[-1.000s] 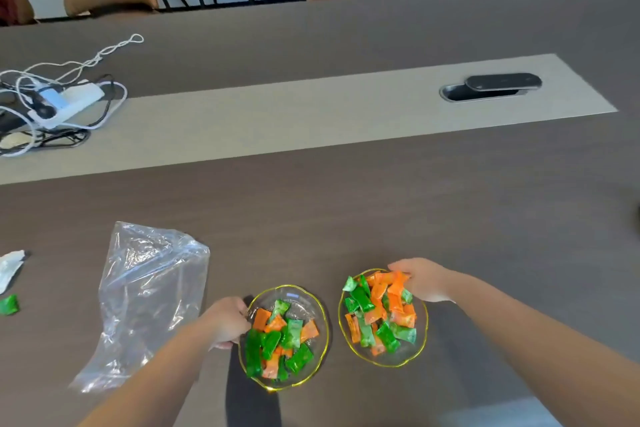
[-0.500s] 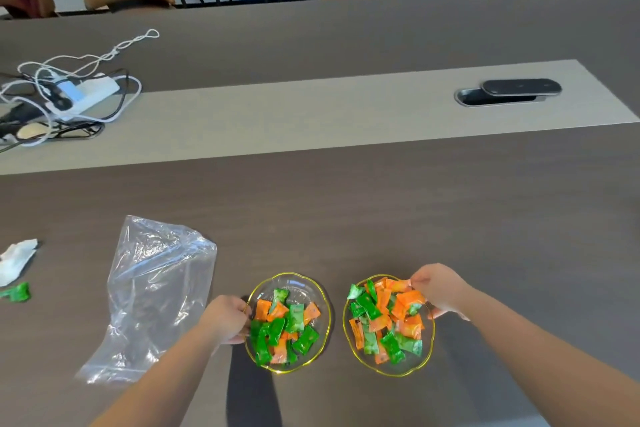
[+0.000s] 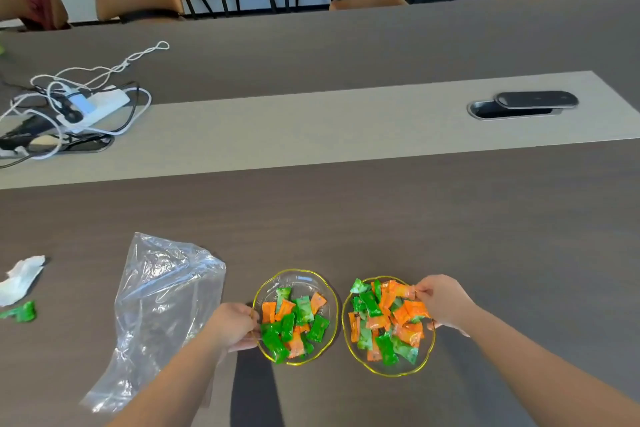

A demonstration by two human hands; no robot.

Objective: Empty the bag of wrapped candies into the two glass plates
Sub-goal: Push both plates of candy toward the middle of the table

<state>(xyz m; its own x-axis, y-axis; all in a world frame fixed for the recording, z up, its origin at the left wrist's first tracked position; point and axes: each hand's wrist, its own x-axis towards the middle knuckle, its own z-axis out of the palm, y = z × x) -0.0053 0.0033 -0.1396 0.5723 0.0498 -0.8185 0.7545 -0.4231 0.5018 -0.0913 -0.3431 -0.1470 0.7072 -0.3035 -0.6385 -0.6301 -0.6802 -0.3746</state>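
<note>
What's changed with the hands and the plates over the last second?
The right hand drew back from over the candies to the right plate's far right rim, fingertips now at an orange candy there. The left hand kept its grip on the left plate's rim. Both plates, the empty bag and the scraps at left stayed put.

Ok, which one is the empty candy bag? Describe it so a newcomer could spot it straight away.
Start at the two glass plates of candies, the left plate and the right plate, near the table's front edge. Look just left of the left hand: the bag lies flat on the dark table. It is clear, crinkled plastic, far bigger than the white scrap further left.
</note>
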